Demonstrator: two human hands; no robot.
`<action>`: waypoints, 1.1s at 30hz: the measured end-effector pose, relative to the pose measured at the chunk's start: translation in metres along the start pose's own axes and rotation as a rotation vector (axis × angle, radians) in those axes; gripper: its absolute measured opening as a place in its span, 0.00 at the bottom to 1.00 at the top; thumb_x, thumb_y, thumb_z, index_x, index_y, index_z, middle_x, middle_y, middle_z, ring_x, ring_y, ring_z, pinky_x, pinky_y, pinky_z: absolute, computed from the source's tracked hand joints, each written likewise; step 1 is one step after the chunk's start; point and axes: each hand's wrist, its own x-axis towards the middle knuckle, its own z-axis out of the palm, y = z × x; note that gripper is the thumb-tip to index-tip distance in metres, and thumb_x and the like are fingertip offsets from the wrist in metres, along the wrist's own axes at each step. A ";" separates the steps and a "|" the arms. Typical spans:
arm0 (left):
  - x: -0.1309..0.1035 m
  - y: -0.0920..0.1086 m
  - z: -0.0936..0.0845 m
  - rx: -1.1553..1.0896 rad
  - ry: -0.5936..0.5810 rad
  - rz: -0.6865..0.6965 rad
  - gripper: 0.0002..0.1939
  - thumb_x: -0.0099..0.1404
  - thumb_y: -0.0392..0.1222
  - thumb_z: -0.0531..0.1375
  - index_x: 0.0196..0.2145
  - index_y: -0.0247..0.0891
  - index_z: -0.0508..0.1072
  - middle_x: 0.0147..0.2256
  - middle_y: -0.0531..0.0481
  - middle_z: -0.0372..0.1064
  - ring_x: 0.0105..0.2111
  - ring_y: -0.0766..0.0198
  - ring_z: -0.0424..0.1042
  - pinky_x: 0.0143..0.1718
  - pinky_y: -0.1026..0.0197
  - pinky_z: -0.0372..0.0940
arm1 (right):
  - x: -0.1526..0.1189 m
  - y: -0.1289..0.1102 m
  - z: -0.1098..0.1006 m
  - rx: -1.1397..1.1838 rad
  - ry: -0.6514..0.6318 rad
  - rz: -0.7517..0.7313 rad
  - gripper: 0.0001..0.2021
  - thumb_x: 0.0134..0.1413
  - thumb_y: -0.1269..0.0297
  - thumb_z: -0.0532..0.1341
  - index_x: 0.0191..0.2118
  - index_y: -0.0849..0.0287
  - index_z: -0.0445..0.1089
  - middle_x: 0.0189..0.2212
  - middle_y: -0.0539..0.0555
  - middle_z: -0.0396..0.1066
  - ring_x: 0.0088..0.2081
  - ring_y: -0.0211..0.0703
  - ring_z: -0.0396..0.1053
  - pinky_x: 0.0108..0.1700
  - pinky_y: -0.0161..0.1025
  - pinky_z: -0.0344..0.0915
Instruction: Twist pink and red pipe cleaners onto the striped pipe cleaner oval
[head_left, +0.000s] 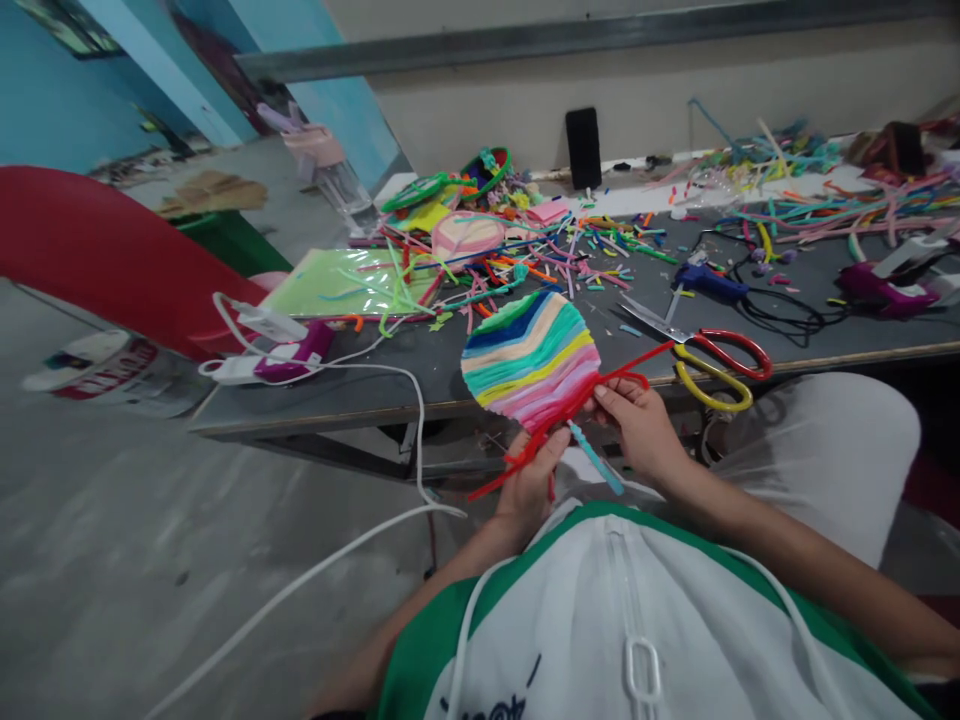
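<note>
A round disc (pixel 529 360) with fuzzy stripes of green, blue, cream, yellow and pink is held just in front of the table edge. Red pipe cleaners (pixel 564 409) lie slantwise along its lower edge, their ends sticking out on both sides. My left hand (pixel 531 475) grips the disc's bottom edge and the red strands, thumb on top. On the right side, my right hand (pixel 630 415) pinches the red pipe cleaners between thumb and fingers. A light blue fuzzy stem (pixel 598 460) points down between both hands. My fingers partly hide the lower edge.
Scissors (pixel 694 345) with red and yellow handles lie by the table edge, near a blue glue gun (pixel 711 283). Behind are scattered pipe cleaner pieces (pixel 592 265), a phone (pixel 583 148) and a clear bottle (pixel 334 180). A white cable (pixel 420 430) hangs off the table at left.
</note>
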 end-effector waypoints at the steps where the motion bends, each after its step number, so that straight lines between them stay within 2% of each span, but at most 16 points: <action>1: 0.000 0.000 -0.004 -0.018 -0.075 -0.021 0.21 0.49 0.47 0.67 0.42 0.41 0.74 0.39 0.46 0.73 0.41 0.58 0.73 0.46 0.57 0.66 | 0.003 -0.001 -0.004 -0.022 -0.001 0.004 0.09 0.48 0.59 0.63 0.26 0.59 0.70 0.21 0.49 0.68 0.23 0.34 0.61 0.28 0.34 0.60; 3: 0.002 -0.001 -0.018 -0.023 -0.222 -0.081 0.26 0.45 0.44 0.70 0.44 0.40 0.74 0.42 0.44 0.73 0.42 0.57 0.73 0.48 0.57 0.65 | 0.009 -0.002 -0.012 -0.080 -0.008 0.029 0.10 0.48 0.58 0.64 0.26 0.60 0.70 0.22 0.49 0.69 0.22 0.33 0.60 0.27 0.33 0.58; 5: 0.005 -0.001 -0.038 0.033 -0.292 -0.147 0.29 0.43 0.44 0.71 0.45 0.39 0.74 0.43 0.43 0.72 0.43 0.57 0.73 0.48 0.57 0.64 | 0.015 -0.003 -0.020 -0.136 -0.023 0.059 0.10 0.47 0.58 0.64 0.25 0.60 0.70 0.21 0.49 0.70 0.21 0.32 0.60 0.26 0.33 0.56; 7: 0.007 0.006 -0.061 0.169 -0.373 -0.253 0.24 0.46 0.46 0.69 0.42 0.38 0.76 0.41 0.41 0.74 0.41 0.56 0.73 0.46 0.56 0.65 | 0.020 -0.005 -0.027 -0.176 -0.034 0.080 0.10 0.46 0.59 0.64 0.24 0.60 0.69 0.21 0.49 0.70 0.20 0.32 0.59 0.25 0.33 0.55; 10: 0.008 0.038 -0.091 0.544 -0.622 -0.382 0.13 0.46 0.43 0.69 0.32 0.38 0.79 0.34 0.41 0.76 0.36 0.54 0.75 0.38 0.57 0.68 | 0.024 -0.010 -0.033 -0.220 -0.044 0.106 0.10 0.44 0.58 0.64 0.22 0.60 0.68 0.20 0.49 0.71 0.19 0.32 0.58 0.23 0.33 0.55; 11: 0.008 0.053 -0.096 0.653 -0.688 -0.386 0.11 0.45 0.41 0.69 0.30 0.39 0.80 0.33 0.42 0.77 0.34 0.54 0.75 0.37 0.58 0.68 | 0.025 -0.012 -0.034 -0.237 -0.047 0.115 0.11 0.43 0.58 0.65 0.22 0.60 0.68 0.20 0.49 0.71 0.18 0.32 0.58 0.23 0.33 0.55; 12: 0.007 0.070 -0.097 0.723 -0.695 -0.354 0.10 0.45 0.39 0.69 0.29 0.40 0.80 0.31 0.43 0.77 0.33 0.54 0.75 0.35 0.59 0.68 | 0.025 -0.015 -0.035 -0.255 -0.049 0.123 0.10 0.42 0.58 0.65 0.23 0.60 0.69 0.20 0.50 0.71 0.18 0.32 0.58 0.22 0.33 0.55; 13: 0.006 0.086 -0.093 0.763 -0.690 -0.314 0.09 0.46 0.38 0.68 0.29 0.40 0.80 0.30 0.44 0.77 0.31 0.54 0.75 0.34 0.58 0.69 | 0.025 -0.017 -0.035 -0.274 -0.055 0.130 0.10 0.42 0.58 0.65 0.23 0.60 0.69 0.20 0.50 0.71 0.19 0.32 0.59 0.22 0.32 0.55; 16: 0.007 0.125 -0.062 0.685 -0.473 -0.044 0.09 0.46 0.38 0.68 0.30 0.39 0.80 0.30 0.43 0.76 0.30 0.55 0.74 0.32 0.59 0.68 | 0.023 -0.025 -0.033 -0.339 -0.083 0.146 0.09 0.43 0.58 0.65 0.24 0.60 0.71 0.21 0.50 0.72 0.20 0.34 0.62 0.23 0.32 0.56; 18: 0.014 0.135 -0.032 0.613 -0.354 0.243 0.10 0.46 0.36 0.68 0.30 0.38 0.80 0.34 0.41 0.75 0.37 0.54 0.73 0.42 0.59 0.66 | 0.021 -0.032 -0.030 -0.389 -0.103 0.153 0.08 0.43 0.59 0.64 0.24 0.59 0.71 0.21 0.50 0.72 0.21 0.35 0.63 0.23 0.32 0.57; 20: 0.027 0.134 -0.002 0.652 -0.406 0.471 0.11 0.47 0.36 0.67 0.32 0.40 0.79 0.39 0.42 0.74 0.47 0.52 0.69 0.54 0.55 0.58 | 0.020 -0.040 -0.027 -0.440 -0.136 0.135 0.07 0.43 0.61 0.63 0.23 0.59 0.71 0.19 0.50 0.72 0.21 0.36 0.63 0.23 0.33 0.56; 21: 0.036 0.131 0.010 0.741 -0.475 0.556 0.11 0.49 0.37 0.66 0.33 0.41 0.79 0.42 0.42 0.73 0.50 0.51 0.67 0.57 0.52 0.54 | 0.020 -0.044 -0.026 -0.466 -0.157 0.114 0.07 0.43 0.62 0.63 0.22 0.59 0.71 0.19 0.49 0.71 0.20 0.36 0.63 0.23 0.33 0.56; 23: 0.052 0.123 0.028 0.962 -0.590 0.697 0.09 0.53 0.39 0.64 0.35 0.42 0.77 0.43 0.44 0.73 0.51 0.52 0.66 0.60 0.46 0.44 | 0.020 -0.052 -0.025 -0.523 -0.204 0.056 0.06 0.43 0.64 0.62 0.21 0.59 0.71 0.17 0.48 0.70 0.20 0.36 0.62 0.23 0.34 0.54; 25: 0.063 0.116 0.038 1.141 -0.670 0.792 0.08 0.55 0.40 0.62 0.36 0.42 0.75 0.40 0.46 0.73 0.48 0.54 0.69 0.60 0.44 0.38 | 0.022 -0.056 -0.027 -0.572 -0.243 0.004 0.06 0.44 0.65 0.61 0.21 0.58 0.71 0.17 0.48 0.70 0.20 0.37 0.62 0.23 0.34 0.54; 27: 0.069 0.112 0.043 1.254 -0.705 0.848 0.08 0.57 0.42 0.60 0.36 0.42 0.73 0.36 0.48 0.73 0.42 0.56 0.70 0.60 0.45 0.37 | 0.024 -0.057 -0.030 -0.600 -0.281 -0.037 0.06 0.45 0.65 0.61 0.21 0.58 0.71 0.18 0.49 0.71 0.22 0.39 0.64 0.25 0.35 0.55; 33: 0.071 0.111 0.048 1.327 -0.701 0.827 0.04 0.57 0.42 0.60 0.30 0.40 0.72 0.29 0.52 0.73 0.32 0.61 0.70 0.52 0.53 0.49 | 0.027 -0.061 -0.030 -0.610 -0.304 -0.072 0.07 0.44 0.65 0.60 0.19 0.58 0.69 0.17 0.48 0.68 0.23 0.39 0.63 0.25 0.34 0.56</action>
